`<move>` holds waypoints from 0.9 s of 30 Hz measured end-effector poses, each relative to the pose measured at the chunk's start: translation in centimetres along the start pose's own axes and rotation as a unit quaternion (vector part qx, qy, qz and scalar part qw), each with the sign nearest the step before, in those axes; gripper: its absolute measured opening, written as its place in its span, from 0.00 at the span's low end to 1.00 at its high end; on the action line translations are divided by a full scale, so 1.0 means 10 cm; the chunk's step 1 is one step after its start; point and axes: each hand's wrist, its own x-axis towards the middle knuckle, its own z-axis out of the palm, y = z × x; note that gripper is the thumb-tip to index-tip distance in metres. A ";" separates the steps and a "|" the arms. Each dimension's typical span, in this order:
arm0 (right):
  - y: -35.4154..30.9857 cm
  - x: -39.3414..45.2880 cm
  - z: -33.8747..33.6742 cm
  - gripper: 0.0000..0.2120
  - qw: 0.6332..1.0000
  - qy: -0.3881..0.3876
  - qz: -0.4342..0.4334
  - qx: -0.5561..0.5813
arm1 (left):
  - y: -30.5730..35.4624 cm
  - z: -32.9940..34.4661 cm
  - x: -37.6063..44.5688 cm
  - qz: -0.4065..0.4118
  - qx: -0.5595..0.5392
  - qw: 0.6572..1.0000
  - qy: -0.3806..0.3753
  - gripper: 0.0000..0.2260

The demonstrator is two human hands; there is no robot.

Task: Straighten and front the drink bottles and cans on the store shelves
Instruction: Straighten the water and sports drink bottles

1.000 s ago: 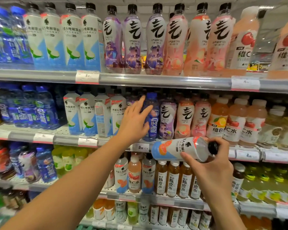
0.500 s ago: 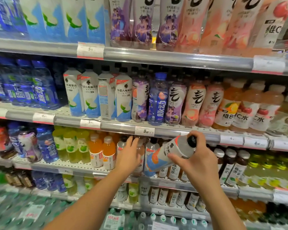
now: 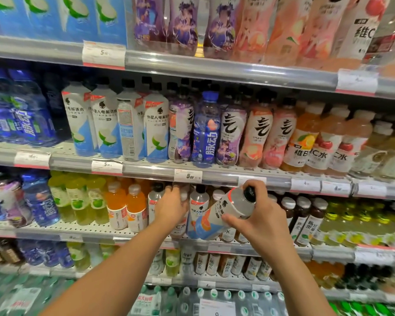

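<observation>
Right hand (image 3: 263, 221) grips the tilted orange-label bottle (image 3: 224, 213) before the shelf edge (image 3: 226, 246); left hand (image 3: 171, 207) – just beside – curls round a shelved bottle (image 3: 180, 222).

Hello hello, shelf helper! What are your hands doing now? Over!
Right hand grips tilted white-and-orange black-capped bottle. Left hand grips white-capped bottle on third shelf. White black-capped bottle stands between them.

Right hand (image 3: 263, 221) gripping tilted white bottle (image 3: 226, 212), left hand (image 3: 172, 205) on shelved bottle (image 3: 180, 226)
</observation>
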 end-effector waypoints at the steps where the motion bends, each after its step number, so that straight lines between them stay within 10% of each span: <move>1: -0.01 0.01 0.03 0.34 1.000 -0.001 -0.003 -0.008 | 0.00 -0.01 -0.01 0.000 0.001 1.000 -0.006 0.19; 27: -0.18 0.44 1.46 0.30 0.979 -0.149 -0.046 -0.131 | -0.95 -0.89 -1.07 -0.056 -0.262 0.954 0.133 0.14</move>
